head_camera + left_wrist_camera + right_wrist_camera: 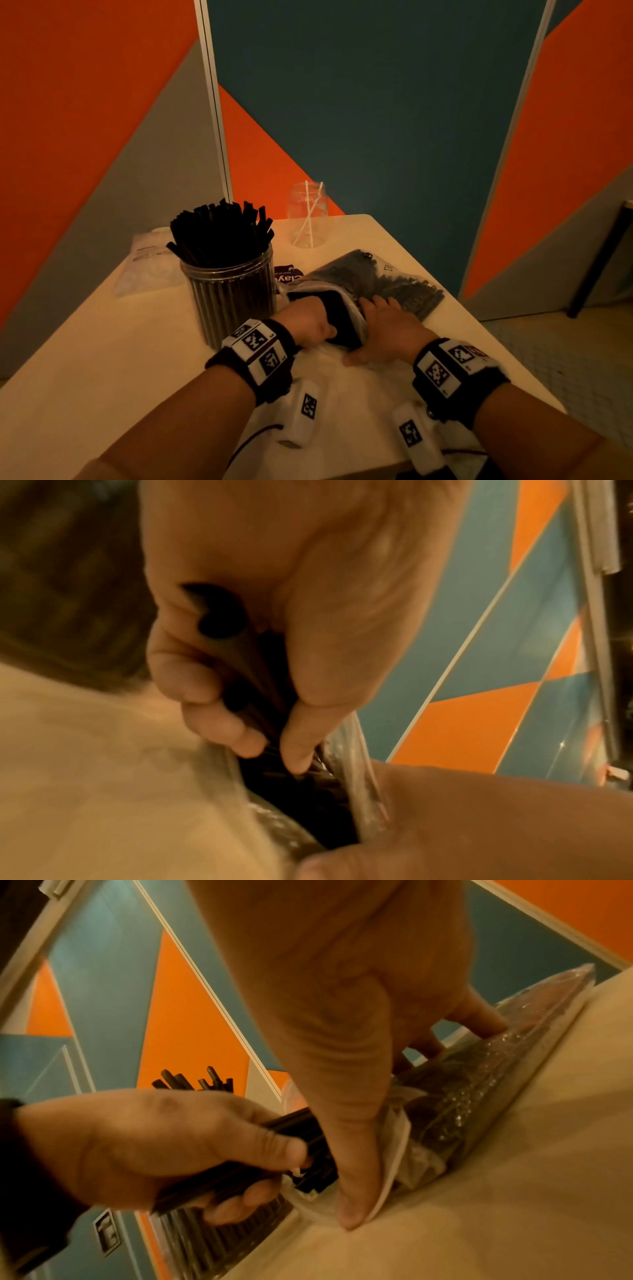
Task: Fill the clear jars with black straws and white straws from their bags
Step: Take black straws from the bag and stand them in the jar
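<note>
My left hand (318, 327) (267, 731) grips a bundle of black straws (342, 318) (240, 653) (304, 1131) at the mouth of their clear bag (394, 277) (479, 1091), which lies flat on the table (120, 359). My right hand (380, 325) (346, 1096) presses the bag down, fingers spread on top and thumb on its edge. To the left stands a ribbed clear jar (233, 294) packed with upright black straws. At the back a smaller clear jar (308, 219) holds two white straws. A bag of white straws (147, 267) lies at the back left.
A dark label (287, 274) lies between the ribbed jar and the black-straw bag. Orange, grey and teal partition walls close in the table's back and sides. The table's right edge (479, 325) runs just beyond the bag, with floor below.
</note>
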Action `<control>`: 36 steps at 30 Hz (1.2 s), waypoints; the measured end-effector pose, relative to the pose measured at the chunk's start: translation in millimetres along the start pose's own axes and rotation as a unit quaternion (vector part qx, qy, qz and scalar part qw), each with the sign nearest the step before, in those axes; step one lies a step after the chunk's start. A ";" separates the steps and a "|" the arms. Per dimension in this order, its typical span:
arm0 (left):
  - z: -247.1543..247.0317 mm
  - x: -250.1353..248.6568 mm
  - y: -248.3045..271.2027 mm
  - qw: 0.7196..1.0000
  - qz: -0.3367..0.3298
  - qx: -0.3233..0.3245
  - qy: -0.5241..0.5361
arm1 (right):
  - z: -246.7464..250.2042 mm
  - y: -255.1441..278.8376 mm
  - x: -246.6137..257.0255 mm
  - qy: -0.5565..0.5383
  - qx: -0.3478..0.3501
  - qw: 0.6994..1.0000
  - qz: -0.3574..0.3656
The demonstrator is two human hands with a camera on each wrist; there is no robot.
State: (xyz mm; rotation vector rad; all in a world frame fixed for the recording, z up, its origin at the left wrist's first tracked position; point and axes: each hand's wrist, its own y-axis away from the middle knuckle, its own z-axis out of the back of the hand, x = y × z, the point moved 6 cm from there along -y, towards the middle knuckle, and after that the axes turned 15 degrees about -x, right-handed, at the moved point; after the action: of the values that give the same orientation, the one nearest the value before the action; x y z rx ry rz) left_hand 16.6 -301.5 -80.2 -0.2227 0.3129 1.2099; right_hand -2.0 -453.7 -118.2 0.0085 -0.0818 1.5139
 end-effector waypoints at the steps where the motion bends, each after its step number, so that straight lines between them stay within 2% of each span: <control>1: 1.5 6.4 7.6 1.000 0.008 -0.003 0.001 | 0.7 -0.3 0.1 -0.001 -0.001 1.000 0.001; 8: 28.9 54.2 71.1 0.999 0.016 -0.032 0.018 | 10.0 2.3 4.5 0.003 -0.007 1.000 0.016; 14: 61.5 73.3 136.6 0.999 -0.003 -0.040 0.035 | 9.3 2.2 4.0 -0.006 0.004 1.000 -0.002; 17: 73.9 80.3 160.9 0.995 0.001 -0.052 0.085 | 6.6 2.1 1.9 -0.008 0.014 1.000 -0.013; 19: 80.4 83.4 171.7 0.991 0.000 -0.060 0.122 | 9.3 5.8 1.4 -0.049 0.033 0.998 -0.011; 20: 82.9 84.8 175.1 0.988 -0.004 -0.065 0.141 | 14.0 7.7 3.0 -0.108 0.043 0.993 -0.008; 21: 84.5 86.2 177.0 0.984 -0.008 -0.068 0.162 | 23.0 10.9 6.3 -0.195 0.046 0.980 -0.003; 22: 85.2 87.1 177.5 0.980 -0.011 -0.071 0.186 | 37.1 15.3 12.3 -0.302 0.038 0.953 0.008; 25: 82.4 86.2 174.3 0.963 -0.015 -0.071 0.261 | 95.8 34.0 34.0 -0.567 -0.050 0.820 0.064; 26: 80.2 82.6 171.7 0.956 -0.017 -0.069 0.285 | 113.5 40.1 39.8 -0.616 -0.085 0.779 0.073; 28: 73.9 70.7 165.1 0.943 -0.028 -0.056 0.326 | 140.5 49.2 53.1 -0.659 -0.147 0.731 0.097; 31: 59.0 50.9 153.6 0.934 -0.042 -0.026 0.355 | 167.4 59.2 70.3 -0.642 -0.266 0.711 0.108; 34: 45.4 34.0 141.0 0.917 -0.027 -0.011 0.397 | 183.2 60.7 85.5 -0.559 -0.362 0.733 0.137; 36: 44.4 23.6 131.6 0.888 -0.018 -0.015 0.459 | 189.2 57.5 102.9 -0.529 -0.366 0.745 0.175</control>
State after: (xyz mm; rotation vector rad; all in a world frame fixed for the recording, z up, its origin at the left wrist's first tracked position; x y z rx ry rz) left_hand -94.4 -221.2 -47.3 -0.8300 1.1083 1.0016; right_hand -63.0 -358.5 73.9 0.2373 -1.6777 1.5744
